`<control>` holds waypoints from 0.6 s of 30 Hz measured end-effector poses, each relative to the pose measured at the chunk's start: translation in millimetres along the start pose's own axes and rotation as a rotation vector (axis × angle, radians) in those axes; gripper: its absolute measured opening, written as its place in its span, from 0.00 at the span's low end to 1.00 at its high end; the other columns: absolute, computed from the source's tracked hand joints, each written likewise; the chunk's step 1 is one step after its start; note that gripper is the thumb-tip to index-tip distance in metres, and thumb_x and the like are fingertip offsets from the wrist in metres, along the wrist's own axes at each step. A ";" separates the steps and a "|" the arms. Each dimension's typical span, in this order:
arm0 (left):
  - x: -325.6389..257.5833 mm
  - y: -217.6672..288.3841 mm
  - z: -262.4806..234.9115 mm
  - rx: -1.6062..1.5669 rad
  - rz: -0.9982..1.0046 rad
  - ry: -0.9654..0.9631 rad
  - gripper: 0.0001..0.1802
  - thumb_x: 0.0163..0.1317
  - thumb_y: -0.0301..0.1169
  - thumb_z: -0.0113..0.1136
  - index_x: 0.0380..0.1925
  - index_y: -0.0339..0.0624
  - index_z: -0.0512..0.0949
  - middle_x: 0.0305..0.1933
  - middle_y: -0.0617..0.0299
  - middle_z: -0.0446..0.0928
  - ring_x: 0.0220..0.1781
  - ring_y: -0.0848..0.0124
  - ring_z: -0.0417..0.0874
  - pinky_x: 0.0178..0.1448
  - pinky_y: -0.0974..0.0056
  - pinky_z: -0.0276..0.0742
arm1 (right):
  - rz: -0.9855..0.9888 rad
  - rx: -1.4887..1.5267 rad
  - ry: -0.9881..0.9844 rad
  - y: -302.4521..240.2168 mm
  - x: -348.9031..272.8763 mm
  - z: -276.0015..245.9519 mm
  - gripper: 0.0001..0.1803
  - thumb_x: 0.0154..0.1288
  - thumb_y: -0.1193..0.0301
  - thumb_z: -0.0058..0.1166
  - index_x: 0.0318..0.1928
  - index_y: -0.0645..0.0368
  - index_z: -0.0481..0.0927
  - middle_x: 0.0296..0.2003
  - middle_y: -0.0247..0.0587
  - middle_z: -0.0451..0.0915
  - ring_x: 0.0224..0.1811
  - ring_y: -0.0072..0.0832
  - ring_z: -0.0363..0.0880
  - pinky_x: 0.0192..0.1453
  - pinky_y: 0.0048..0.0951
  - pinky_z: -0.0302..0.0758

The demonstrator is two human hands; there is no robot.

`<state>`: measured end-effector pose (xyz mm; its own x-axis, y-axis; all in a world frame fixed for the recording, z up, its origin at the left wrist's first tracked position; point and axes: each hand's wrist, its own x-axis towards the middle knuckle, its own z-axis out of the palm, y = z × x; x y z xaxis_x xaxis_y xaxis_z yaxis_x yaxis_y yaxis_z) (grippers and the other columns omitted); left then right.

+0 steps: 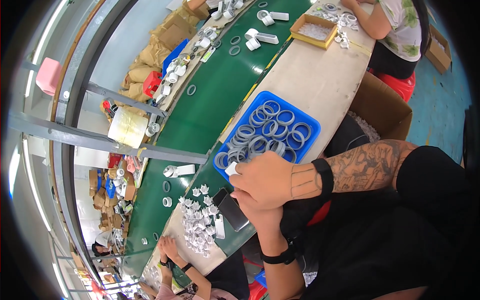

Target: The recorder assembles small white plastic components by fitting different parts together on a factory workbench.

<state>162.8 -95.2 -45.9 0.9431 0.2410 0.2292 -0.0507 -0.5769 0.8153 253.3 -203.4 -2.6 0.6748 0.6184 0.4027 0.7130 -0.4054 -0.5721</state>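
My right hand (270, 177), at the end of a tattooed forearm, is closed with a small white plastic piece (232, 168) at its fingertips. Just below it, my left hand (260, 214) is curled close against the right; its fingers are largely covered, so what it grips is hidden. Both hands are at the near edge of a blue tray (303, 116). Many grey rings (270, 128) lie loosely heaped in that tray. A dark phone (230, 209) lies beside my left hand, next to a pile of white pronged plastic parts (200, 225).
A green conveyor belt (210, 85) runs alongside the pale worktop (310, 75), carrying white handheld units and rings. A co-worker's hands (170, 248) rest by the white pile. Another person (397, 30) sits at upper right, near a yellow-edged box (313, 31). A cardboard box (387, 107) stands beside the worktop.
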 end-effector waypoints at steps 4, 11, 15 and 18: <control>-11.3 13.9 -12.5 0.006 0.018 -0.011 0.28 0.68 0.33 0.74 0.65 0.32 0.79 0.62 0.44 0.85 0.63 0.48 0.89 0.66 0.48 0.83 | -0.186 0.111 -0.114 -0.5 -10.5 -9.4 0.13 0.76 0.58 0.61 0.40 0.54 0.85 0.33 0.44 0.85 0.34 0.51 0.90 0.37 0.53 0.84; -61.1 47.3 -20.3 -0.040 -0.046 -0.026 0.17 0.61 0.30 0.77 0.49 0.37 0.86 0.50 0.46 0.87 0.55 0.43 0.90 0.57 0.48 0.87 | -0.228 0.098 -0.227 -24.3 -55.2 -33.7 0.11 0.73 0.58 0.64 0.42 0.52 0.86 0.32 0.38 0.83 0.28 0.43 0.88 0.29 0.45 0.81; -74.4 38.8 -25.4 0.065 -0.072 -0.063 0.17 0.59 0.31 0.78 0.47 0.38 0.88 0.51 0.48 0.87 0.55 0.45 0.90 0.58 0.46 0.88 | -0.262 0.123 -0.321 -24.5 -52.9 -27.3 0.10 0.73 0.60 0.63 0.44 0.51 0.87 0.35 0.36 0.85 0.29 0.41 0.88 0.30 0.44 0.81; -72.9 42.5 -29.3 0.092 -0.093 -0.061 0.19 0.58 0.31 0.80 0.48 0.38 0.88 0.53 0.48 0.87 0.56 0.43 0.90 0.58 0.46 0.88 | -0.301 0.157 -0.314 -22.6 -49.7 -25.2 0.09 0.74 0.60 0.62 0.44 0.51 0.87 0.35 0.36 0.86 0.30 0.42 0.88 0.31 0.45 0.82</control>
<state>82.2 -114.4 -12.3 0.9605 0.2511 0.1198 0.0659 -0.6237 0.7789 208.4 -242.0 8.2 0.3348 0.8768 0.3452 0.8144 -0.0850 -0.5740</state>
